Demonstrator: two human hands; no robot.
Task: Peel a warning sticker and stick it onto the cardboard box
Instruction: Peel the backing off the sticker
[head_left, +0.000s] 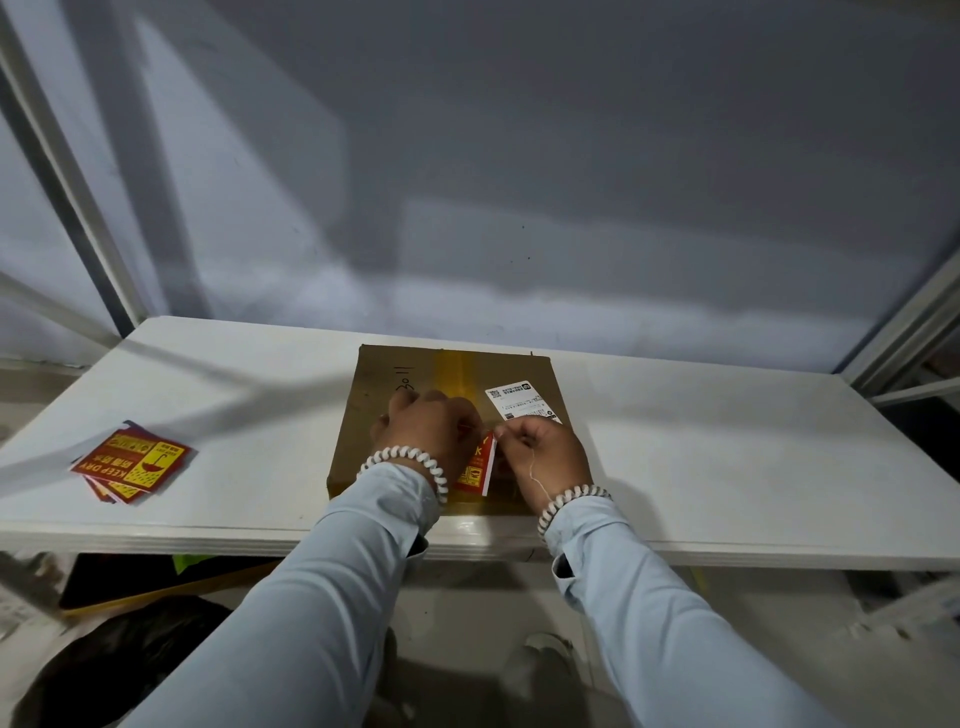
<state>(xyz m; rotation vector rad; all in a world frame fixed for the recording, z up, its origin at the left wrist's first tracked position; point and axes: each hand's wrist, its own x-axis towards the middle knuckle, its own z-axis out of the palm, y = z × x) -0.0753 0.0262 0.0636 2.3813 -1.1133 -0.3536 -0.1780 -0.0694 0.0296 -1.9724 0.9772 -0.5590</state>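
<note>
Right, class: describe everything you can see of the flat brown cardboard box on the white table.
The flat brown cardboard box lies on the white table, near its front edge. A glossy yellowish tape strip runs down the middle of its top. Handwritten dark digits sit near the far left corner, a white printed shipping label towards the right. Both hands work a red sticker above it; contact with the box is unclear.

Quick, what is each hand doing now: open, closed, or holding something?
Left hand: closed on the red sticker, above the cardboard box.
Right hand: closed, pinching the same sticker's top edge.
</note>
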